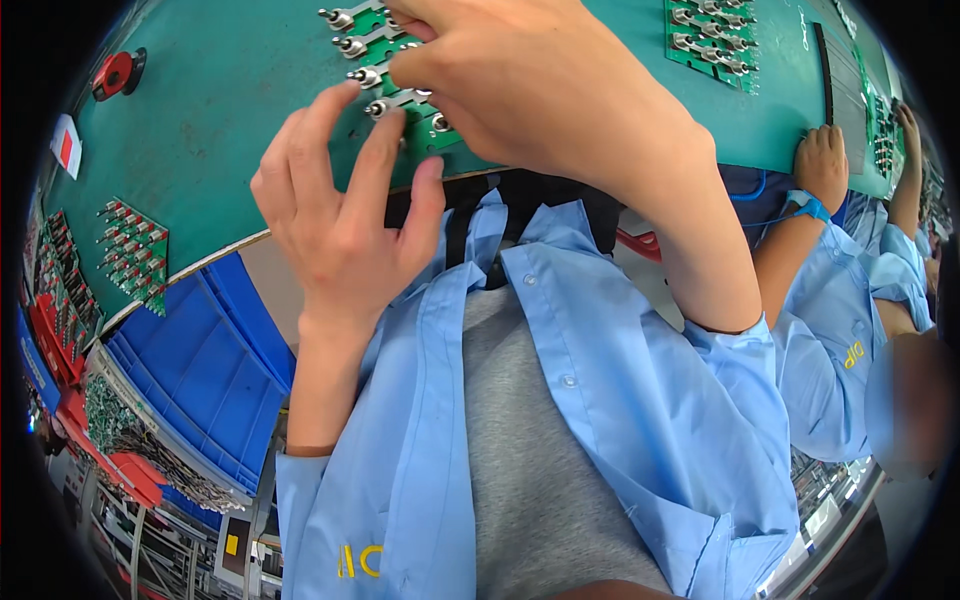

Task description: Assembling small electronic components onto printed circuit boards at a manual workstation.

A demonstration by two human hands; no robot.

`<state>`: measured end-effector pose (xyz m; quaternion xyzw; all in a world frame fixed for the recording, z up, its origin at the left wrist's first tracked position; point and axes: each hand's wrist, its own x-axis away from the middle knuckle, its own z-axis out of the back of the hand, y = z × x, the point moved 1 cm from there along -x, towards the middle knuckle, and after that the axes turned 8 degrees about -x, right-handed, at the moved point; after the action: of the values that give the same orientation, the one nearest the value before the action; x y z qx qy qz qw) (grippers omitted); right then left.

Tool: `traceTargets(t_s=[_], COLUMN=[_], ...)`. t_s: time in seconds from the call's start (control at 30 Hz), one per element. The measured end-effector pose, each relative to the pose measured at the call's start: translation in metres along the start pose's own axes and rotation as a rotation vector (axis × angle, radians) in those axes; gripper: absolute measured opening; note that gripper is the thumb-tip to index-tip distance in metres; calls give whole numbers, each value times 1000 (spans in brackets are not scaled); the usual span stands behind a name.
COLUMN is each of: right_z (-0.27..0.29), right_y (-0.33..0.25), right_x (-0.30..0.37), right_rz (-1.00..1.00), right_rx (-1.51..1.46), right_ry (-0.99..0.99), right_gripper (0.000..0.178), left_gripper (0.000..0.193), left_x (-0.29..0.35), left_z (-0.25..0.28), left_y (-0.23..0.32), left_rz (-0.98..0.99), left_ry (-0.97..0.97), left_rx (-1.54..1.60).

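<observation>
A green circuit board (450,137) lies on the table in front of me, carrying several metal lever-like parts with black tips. Over its right side is my right hand (510,75), thumb and fingers closed together; whatever they pinch is hidden. My left hand (335,215) reaches in from the left with its fingers spread apart. Its index fingertip is at the nearest metal part (385,106), and another fingertip is close to the part behind it. The left hand grips nothing that I can see.
A similar board (712,45) lies at the far right, another (135,255) at the table's left edge. A red-and-black round object (118,75) sits far left. A blue bin (200,330) stands below the left edge. To my right, a co-worker's hand (822,165) rests at the table edge.
</observation>
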<state>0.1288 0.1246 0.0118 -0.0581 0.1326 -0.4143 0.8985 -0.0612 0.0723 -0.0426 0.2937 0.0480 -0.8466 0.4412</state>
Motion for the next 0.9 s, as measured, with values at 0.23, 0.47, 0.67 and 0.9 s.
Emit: traceTargets(t_s=[0.23, 0.47, 0.67, 0.9], right_z=[-17, -21, -19, -12], right_y=[10, 11, 16, 37], right_x=[9, 5, 4, 13], right_rz=[27, -24, -43, 24], right_rx=[-43, -14, -104, -84], right_ry=[209, 228, 157, 210], right_gripper=[4, 5, 7, 10], left_gripper=[35, 40, 40, 39], left_x=[-14, -14, -10, -20], left_z=[1, 3, -6, -14], left_y=[18, 26, 20, 26], left_rz=[116, 125, 215, 195], left_ry=[-168, -282, -291, -231], left_rx=[-36, -162, 15, 72])
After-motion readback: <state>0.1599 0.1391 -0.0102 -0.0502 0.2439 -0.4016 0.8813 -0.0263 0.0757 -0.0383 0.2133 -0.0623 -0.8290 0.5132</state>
